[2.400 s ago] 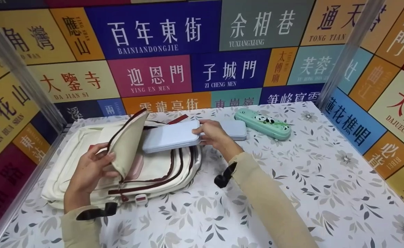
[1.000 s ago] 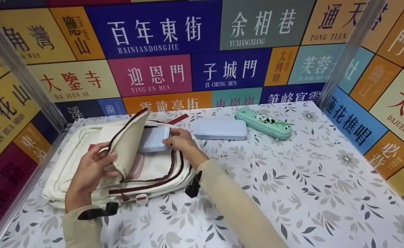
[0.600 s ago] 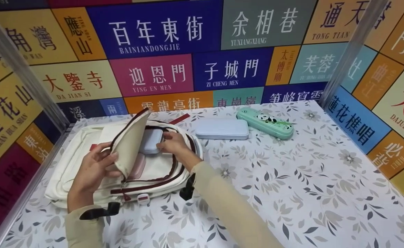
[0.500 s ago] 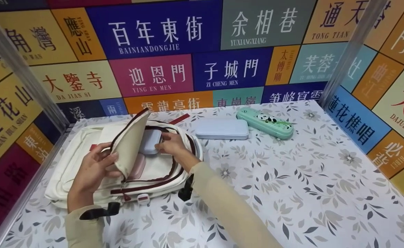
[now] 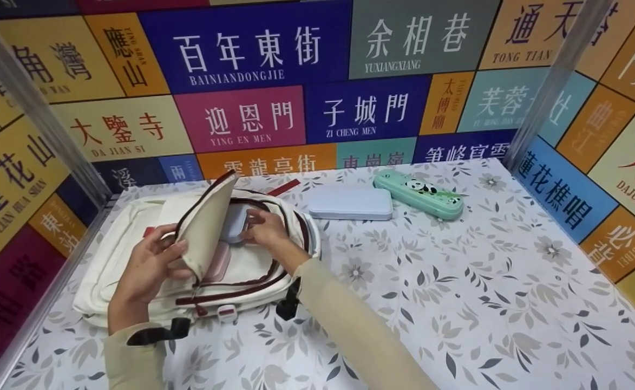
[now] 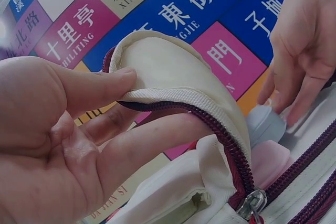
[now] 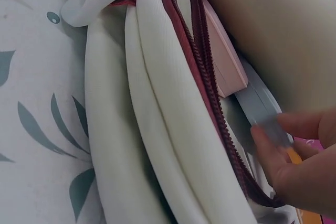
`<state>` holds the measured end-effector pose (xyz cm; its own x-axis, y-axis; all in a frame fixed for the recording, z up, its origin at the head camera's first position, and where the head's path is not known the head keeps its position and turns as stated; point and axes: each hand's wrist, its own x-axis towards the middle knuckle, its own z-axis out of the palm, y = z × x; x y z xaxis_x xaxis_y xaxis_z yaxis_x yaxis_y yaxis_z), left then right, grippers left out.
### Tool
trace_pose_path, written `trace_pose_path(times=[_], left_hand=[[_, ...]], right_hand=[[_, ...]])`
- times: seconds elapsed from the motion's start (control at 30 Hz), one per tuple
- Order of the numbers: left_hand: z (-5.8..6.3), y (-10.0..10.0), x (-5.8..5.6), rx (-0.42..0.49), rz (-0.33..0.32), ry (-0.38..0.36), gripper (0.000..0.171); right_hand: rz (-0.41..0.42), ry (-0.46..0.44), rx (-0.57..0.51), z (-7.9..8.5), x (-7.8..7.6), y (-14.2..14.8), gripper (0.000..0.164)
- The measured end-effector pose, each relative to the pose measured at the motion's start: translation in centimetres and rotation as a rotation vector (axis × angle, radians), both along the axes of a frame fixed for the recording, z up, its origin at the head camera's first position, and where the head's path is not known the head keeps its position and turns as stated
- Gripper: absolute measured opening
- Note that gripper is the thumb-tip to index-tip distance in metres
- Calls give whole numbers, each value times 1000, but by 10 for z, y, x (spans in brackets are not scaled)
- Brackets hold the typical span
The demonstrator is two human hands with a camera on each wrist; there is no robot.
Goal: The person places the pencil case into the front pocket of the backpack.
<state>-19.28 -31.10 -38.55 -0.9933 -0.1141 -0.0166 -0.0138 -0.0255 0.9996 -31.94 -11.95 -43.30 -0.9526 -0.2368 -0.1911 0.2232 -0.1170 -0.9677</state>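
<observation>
A cream backpack with dark red zips lies on the table, its front pocket unzipped. My left hand pinches the pocket's flap between thumb and fingers and keeps it raised. At the pocket's far side my right hand grips the end of a light blue pencil case; the rest of this case is inside, behind the flap. A pink case sits in the pocket beside it, partly covered by the flap. The right wrist view shows thumb and fingers on the blue case's end.
On the table right of the backpack lies another light blue case. A green pencil case with pandas touches or nearly touches its far right corner. Panels of coloured signs stand behind the table, which has a leaf-patterned cover.
My right hand has moved left, sliding the light blue pencil case from above the backpack deep into the pocket. My left hand has stayed on the flap.
</observation>
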Motion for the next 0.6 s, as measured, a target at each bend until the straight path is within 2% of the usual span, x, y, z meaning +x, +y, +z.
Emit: trace_pose_path(times=[0.3, 0.5, 0.6], left_hand=[[-1, 1, 1, 22, -4, 19, 27], [-2, 1, 1, 23, -5, 26, 27], [-2, 1, 1, 23, -3, 21, 27]], right_hand=[[137, -5, -96, -9, 6, -8, 72], [230, -15, -111, -12, 7, -7, 78], [246, -29, -115, -11, 7, -5, 79]])
